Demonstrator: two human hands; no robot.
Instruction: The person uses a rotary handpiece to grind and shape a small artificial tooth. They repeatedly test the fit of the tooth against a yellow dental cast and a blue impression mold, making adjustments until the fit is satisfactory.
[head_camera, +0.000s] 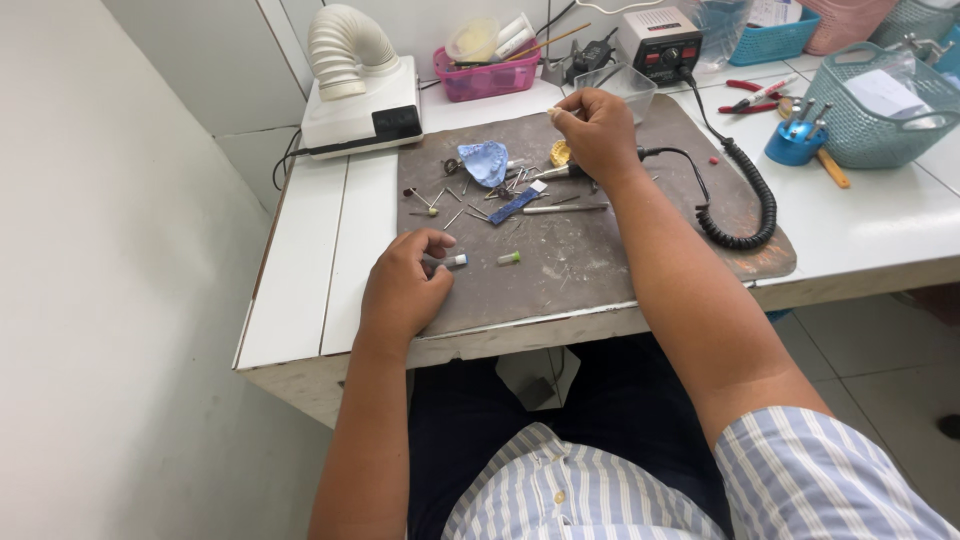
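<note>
My left hand (402, 285) pinches a small white-tipped cylinder (453, 261) on the scuffed grey mat (600, 270). Right hand (598, 132) is closed on something tiny, can't tell what, above scattered metal burs (455, 215), a blue dental cast (486, 162) and a coiled black cord (745, 200).

A grey, scuffed work mat (600, 260) is seen laid over a white table (300, 290). A pale blue dental cast (485, 162) and a dark blue strip (515, 206) are shown on the mat, with a black coiled cable (745, 200) at its edge. A pink basket (485, 78), two teal baskets (880, 110) and red-handled pliers (755, 97) are pictured behind. A blue-and-white striped shirt (560, 490) is worn over dark trousers (470, 420).
</note>
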